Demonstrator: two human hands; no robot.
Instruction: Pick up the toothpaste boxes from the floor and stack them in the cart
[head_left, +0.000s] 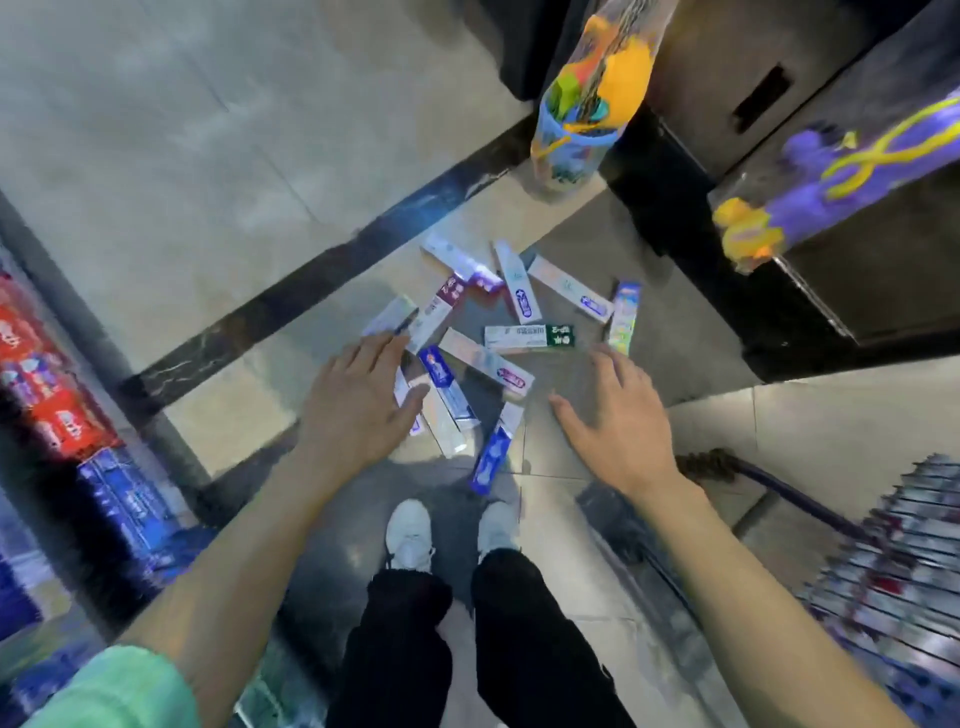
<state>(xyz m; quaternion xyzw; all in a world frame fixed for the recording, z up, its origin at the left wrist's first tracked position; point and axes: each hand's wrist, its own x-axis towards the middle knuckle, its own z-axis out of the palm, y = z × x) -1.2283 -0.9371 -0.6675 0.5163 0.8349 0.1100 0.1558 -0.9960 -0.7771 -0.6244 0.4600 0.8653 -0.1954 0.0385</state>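
Several toothpaste boxes lie scattered on the tiled floor ahead of my feet, among them a white-and-green box (530, 336), a blue box (491, 457) and a white-and-maroon box (437, 313). My left hand (358, 400) hovers over the left side of the pile, fingers spread and straight, holding nothing. My right hand (615, 421) is spread open to the right of the pile, also holding nothing. The cart (893, 551) shows blurred at the lower right, with its dark handle bar (779, 493) near my right wrist.
Shelves of red and blue boxes (67, 431) line the left edge. A dark display stand (810, 291) rises at the right, with packaged toys (587, 98) hanging above the floor. My white shoes (410, 535) stand just behind the pile.
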